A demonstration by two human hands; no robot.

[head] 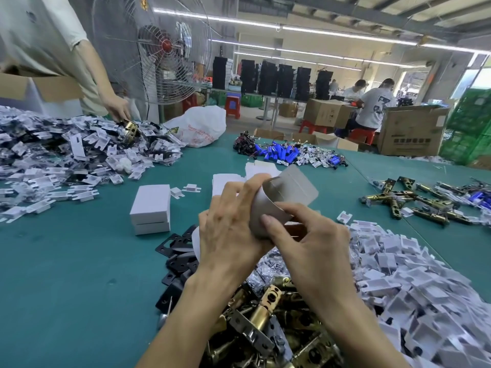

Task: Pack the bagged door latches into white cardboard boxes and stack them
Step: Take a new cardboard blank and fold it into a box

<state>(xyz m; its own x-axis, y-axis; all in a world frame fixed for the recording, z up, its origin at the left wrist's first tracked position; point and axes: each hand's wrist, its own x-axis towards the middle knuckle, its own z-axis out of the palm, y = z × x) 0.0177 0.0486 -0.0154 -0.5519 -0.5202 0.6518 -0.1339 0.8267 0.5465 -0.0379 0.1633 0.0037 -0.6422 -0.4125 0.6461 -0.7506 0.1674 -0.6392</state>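
Observation:
Both of my hands hold a white cardboard box [281,197] above the green table, its flap open and its grey inside facing me. My left hand [231,221] grips the box's left side. My right hand [305,235] pinches its near edge with thumb and fingers. Whether a latch is inside is hidden. Two closed white boxes [151,208] lie stacked to the left. Brass door latches [265,320] are heaped under my forearms. Flat unfolded white boxes [228,181] lie just behind my hands.
Black strike plates [178,258] lie by my left wrist. White cardboard inserts [414,282] pile up at the right, and another heap [53,155] fills the left. Another person's hand [118,108] reaches in there. Blue batteries [279,152] and loose latches [414,200] lie farther off.

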